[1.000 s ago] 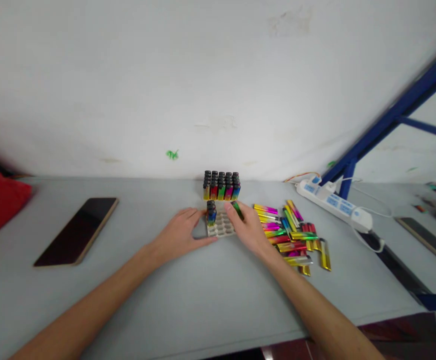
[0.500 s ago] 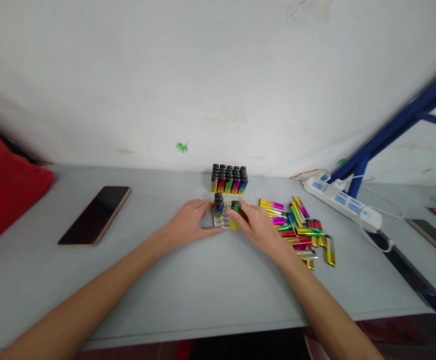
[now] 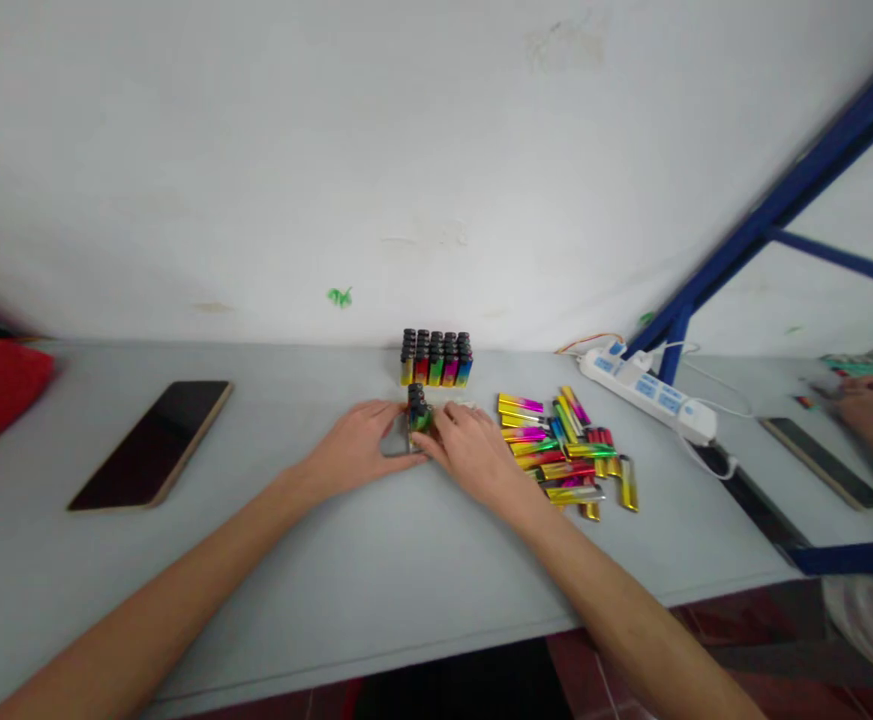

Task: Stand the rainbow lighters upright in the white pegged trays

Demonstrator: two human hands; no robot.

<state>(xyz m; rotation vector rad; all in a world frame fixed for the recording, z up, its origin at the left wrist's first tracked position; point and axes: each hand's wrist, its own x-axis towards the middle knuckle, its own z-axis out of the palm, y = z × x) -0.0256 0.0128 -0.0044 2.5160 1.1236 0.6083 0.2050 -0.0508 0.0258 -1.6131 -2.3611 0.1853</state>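
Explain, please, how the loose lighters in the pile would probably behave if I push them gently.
The loose lighters look smooth and shiny, so they may feel slippery. Since they lie flat on their sides, they would probably slide rather than tip. Some overlap, so pushing one would likely shift its neighbours.

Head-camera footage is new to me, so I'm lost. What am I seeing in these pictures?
There is no machine here: a person works with two bare hands, and every picture comes from one camera worn on their head, looking forward and down. The left hand is spread at the left side of a pale tray, mostly hidden. The right hand holds a partly hidden green lighter. On the grey table, a block of upright lighters stands behind the tray, and a loose pile of lighters lies to its right. Farther right is a power strip; at the far right, another person's hand.
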